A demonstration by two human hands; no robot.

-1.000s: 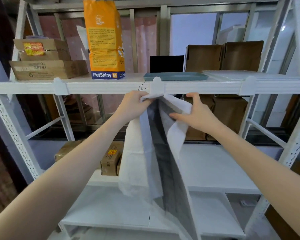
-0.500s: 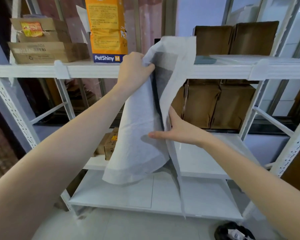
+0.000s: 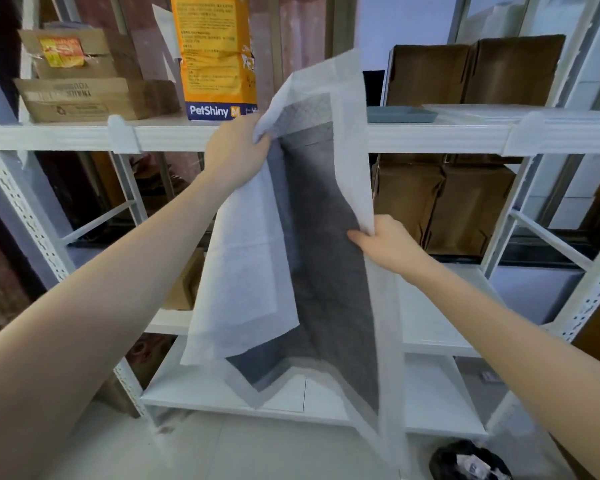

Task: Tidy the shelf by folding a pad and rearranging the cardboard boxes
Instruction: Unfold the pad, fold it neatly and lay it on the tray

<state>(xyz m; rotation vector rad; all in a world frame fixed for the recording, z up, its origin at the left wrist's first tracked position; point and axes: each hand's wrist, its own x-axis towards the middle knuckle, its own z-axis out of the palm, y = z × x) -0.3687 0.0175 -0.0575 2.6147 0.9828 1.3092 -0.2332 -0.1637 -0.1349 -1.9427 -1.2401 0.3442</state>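
A large pad (image 3: 319, 258), white-bordered with a dark grey quilted centre, hangs in the air in front of the white shelf (image 3: 430, 135). My left hand (image 3: 238, 150) grips its top left corner at upper-shelf height. My right hand (image 3: 385, 237) pinches its right edge lower down, at mid height. The left part of the pad is folded over and shows its white back. Flat cardboard boxes (image 3: 94, 98) are stacked at the upper shelf's left. Upright brown boxes (image 3: 475, 69) stand at the upper right, and two more brown boxes (image 3: 444, 206) on the middle level.
An orange PetShiny bag (image 3: 215, 57) stands on the upper shelf beside a blue-grey tray (image 3: 400, 115). A small box (image 3: 184, 282) sits on the middle-left shelf behind the pad. A black bin bag (image 3: 468, 460) lies on the floor at the lower right.
The pad has opened wider, showing its grey centre. My right hand has moved right and taken hold of the pad's right edge. My left hand keeps the top corner.
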